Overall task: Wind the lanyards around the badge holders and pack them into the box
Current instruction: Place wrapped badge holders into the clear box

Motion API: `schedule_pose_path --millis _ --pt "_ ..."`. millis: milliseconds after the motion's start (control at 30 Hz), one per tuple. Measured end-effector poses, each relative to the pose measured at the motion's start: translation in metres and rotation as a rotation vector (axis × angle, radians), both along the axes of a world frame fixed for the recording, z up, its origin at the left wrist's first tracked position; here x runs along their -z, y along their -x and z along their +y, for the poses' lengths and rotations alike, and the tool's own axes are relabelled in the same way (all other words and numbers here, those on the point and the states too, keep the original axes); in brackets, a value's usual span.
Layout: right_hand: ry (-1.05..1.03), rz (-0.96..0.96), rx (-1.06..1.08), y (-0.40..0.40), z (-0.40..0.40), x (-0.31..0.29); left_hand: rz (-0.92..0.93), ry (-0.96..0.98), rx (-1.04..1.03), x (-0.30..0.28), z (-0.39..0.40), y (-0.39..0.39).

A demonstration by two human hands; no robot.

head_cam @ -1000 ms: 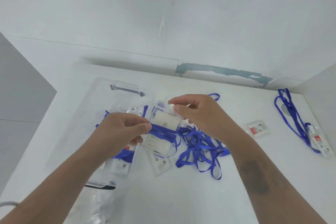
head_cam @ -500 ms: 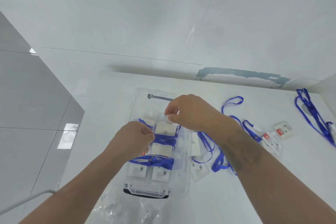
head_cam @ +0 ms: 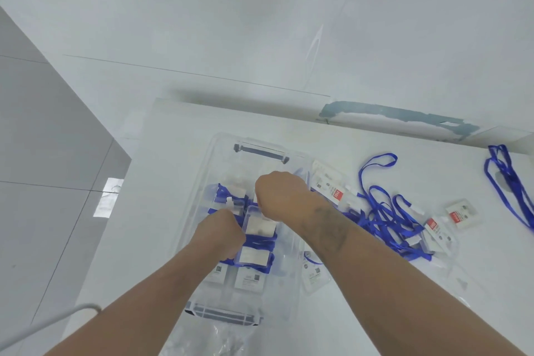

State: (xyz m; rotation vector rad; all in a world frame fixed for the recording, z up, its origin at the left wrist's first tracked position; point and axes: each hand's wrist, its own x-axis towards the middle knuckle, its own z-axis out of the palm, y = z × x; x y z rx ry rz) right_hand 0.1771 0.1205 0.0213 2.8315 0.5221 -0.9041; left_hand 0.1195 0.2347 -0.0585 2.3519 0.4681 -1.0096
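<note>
You hold the wound badge holder (head_cam: pixel 258 235) at frame centre, over the clear box (head_cam: pixel 202 182), your left hand (head_cam: pixel 221 230) pinching its blue wraps so they stay tight, your right hand (head_cam: pixel 277 193) gripping its top edge. Loose lanyards (head_cam: pixel 387 222) wait right on the surface (head_cam: pixel 375 312).

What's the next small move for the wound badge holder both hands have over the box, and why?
Probably lower it into the clear box and let go. Both the left hand and right hand hold the wound badge holder above wrapped ones already inside, and its blue lanyard looks fully wound. Loose lanyards on the table still wait.
</note>
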Motion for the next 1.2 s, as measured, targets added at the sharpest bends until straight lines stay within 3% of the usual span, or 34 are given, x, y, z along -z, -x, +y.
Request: schedule_pose_path --millis 200,467,667,1200 --pt "0.015 0.006 0.049 0.000 0.004 0.015 -0.016 -0.090 0.100 0.013 -0.007 -0.004" --pt "-0.018 0.012 0.060 0.001 0.006 0.036 -0.100 -0.141 0.020 0.021 -0.016 -0.002" --pt "-0.003 -0.012 0.017 0.004 0.005 0.037 -0.065 -0.150 0.006 0.021 -0.013 -0.003" --pt "-0.049 -0.160 -0.057 0.008 -0.017 -0.024 -0.089 -0.197 0.035 -0.011 -0.009 0.002"
